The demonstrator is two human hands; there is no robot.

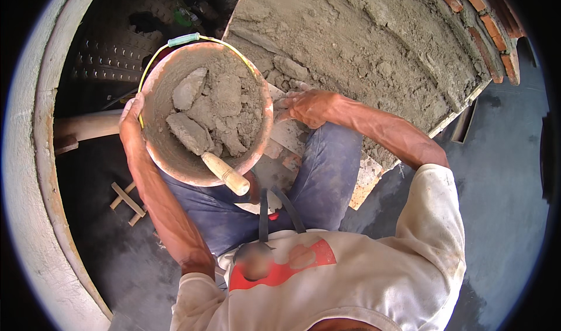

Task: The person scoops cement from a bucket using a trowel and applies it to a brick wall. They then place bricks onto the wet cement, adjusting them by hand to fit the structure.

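A round bucket (154, 123) is held up in front of my knees. Lumps of grey mortar (225, 100) fill much of it, and a trowel's wooden handle (225, 173) sticks out over the near rim; its blade is hidden. My left hand (132, 111) wraps the bucket's left side, near the foot of the yellow wire handle, whose green grip (183, 39) rests toward the far rim. Against the right side lies my right hand (305, 105), with curled fingers partly out of sight and its forearm passing over my right knee.
Beyond the bucket, a board carries a wide bed of grey mortar (362, 44). Stacked bricks (485, 27) border it at the far right. A wooden beam (87, 126) runs in from the left, beside a pale curved wall edge (44, 155). Small wooden pieces (128, 201) lie below.
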